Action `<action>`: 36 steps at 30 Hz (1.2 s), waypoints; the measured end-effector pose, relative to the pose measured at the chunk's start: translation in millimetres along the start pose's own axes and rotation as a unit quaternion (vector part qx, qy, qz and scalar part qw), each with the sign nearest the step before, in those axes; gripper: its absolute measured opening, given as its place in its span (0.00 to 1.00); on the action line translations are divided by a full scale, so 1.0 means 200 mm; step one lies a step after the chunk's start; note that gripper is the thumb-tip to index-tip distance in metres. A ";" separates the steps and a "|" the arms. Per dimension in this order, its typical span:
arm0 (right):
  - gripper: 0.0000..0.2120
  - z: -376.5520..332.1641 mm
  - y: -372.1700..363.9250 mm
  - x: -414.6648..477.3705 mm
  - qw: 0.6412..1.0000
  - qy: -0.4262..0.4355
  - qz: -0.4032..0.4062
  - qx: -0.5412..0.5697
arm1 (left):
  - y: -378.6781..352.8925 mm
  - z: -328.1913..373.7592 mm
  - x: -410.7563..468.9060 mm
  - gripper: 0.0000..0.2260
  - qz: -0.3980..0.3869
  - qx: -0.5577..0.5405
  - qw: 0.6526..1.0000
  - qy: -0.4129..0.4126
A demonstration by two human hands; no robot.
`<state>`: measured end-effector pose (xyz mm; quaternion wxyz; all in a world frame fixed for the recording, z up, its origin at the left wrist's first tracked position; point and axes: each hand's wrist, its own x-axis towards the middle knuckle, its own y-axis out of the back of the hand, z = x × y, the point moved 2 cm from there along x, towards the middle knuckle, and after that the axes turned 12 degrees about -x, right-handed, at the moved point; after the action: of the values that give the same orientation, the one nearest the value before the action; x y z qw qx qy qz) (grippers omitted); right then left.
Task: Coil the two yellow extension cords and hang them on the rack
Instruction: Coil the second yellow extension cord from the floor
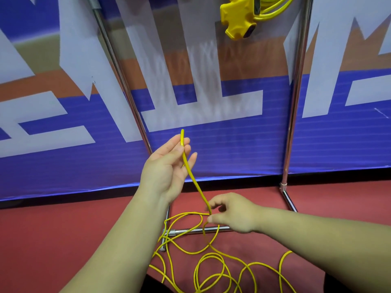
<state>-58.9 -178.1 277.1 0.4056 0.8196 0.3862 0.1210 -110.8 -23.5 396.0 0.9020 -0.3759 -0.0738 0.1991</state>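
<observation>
Cord (pixel 195 183) in left hand (pixel 167 168), right hand (pixel 231 212)

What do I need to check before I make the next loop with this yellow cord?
1. The left hand holds the loose cord end: cannot tell, it lies along the fingers.
2. The right hand pinches it lower down: ok.
3. Floor loops untangled: not ok, they cross and drape over the rack foot.
4. The first cord hangs coiled on the rack: ok.
5. Room on the top bar: cannot tell, out of view.
</observation>
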 end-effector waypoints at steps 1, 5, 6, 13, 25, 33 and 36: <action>0.09 0.01 -0.01 0.01 1.000 0.004 -0.007 -0.004 | 0.01 0.01 0.00 0.13 0.007 0.001 1.000 -0.006; 0.05 0.05 0.03 0.04 0.999 -0.008 -0.037 0.034 | 0.11 0.08 0.03 0.13 0.042 0.081 0.995 -0.029; 0.05 0.06 0.07 0.04 0.998 -0.017 -0.030 0.046 | 0.15 0.10 0.03 0.12 0.049 0.128 0.990 -0.032; 0.05 -0.05 0.36 0.00 0.985 -0.026 0.098 0.141 | 0.23 0.07 -0.02 0.05 -0.059 0.512 0.856 -0.025; 0.06 -0.06 0.49 -0.04 0.995 0.045 0.088 0.012 | 0.12 0.03 -0.06 0.06 -0.121 0.534 0.831 -0.095; 0.23 0.02 0.34 -0.01 0.989 -0.041 0.108 0.088 | 0.06 0.08 -0.09 0.08 -0.074 0.445 0.885 -0.120; 0.37 -0.02 0.21 0.00 0.980 -0.084 0.107 0.143 | 0.04 0.05 -0.09 0.07 -0.065 0.416 0.899 -0.122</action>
<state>-39.2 -191.8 311.3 0.3001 0.9129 0.2741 0.0384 -132.8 -18.9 397.9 0.9710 0.0667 -0.1179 0.1970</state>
